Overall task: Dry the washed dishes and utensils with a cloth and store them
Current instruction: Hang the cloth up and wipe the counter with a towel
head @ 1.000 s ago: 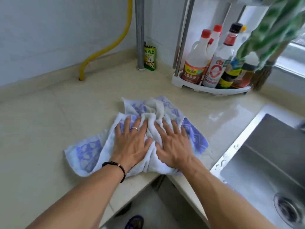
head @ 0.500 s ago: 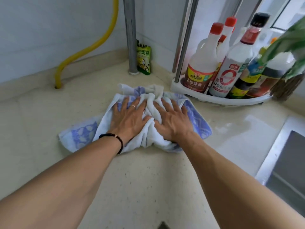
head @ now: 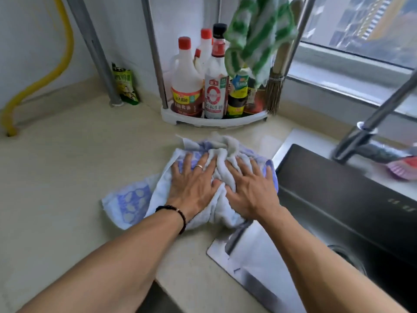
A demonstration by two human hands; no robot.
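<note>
A crumpled white and blue cloth [head: 133, 202] lies on the beige countertop [head: 67, 177], right beside the sink's left rim. My left hand [head: 191, 184] presses flat on the cloth's middle with fingers spread, a ring on one finger. My right hand [head: 250, 188] presses flat on the cloth next to it, close to the sink edge. No dishes or utensils are in sight.
A white corner tray [head: 214, 122] with several sauce bottles stands just behind the cloth. A green striped cloth [head: 257, 35] and a small broom [head: 276, 91] hang above it. The steel sink [head: 338, 199] and faucet [head: 372, 123] are at right. A yellow hose [head: 45, 75] and green packet [head: 125, 86] are at back left.
Both hands have slid the cloth across the countertop, first toward the back wall, then to the right up to the sink's rim. They stay flat on it throughout.
</note>
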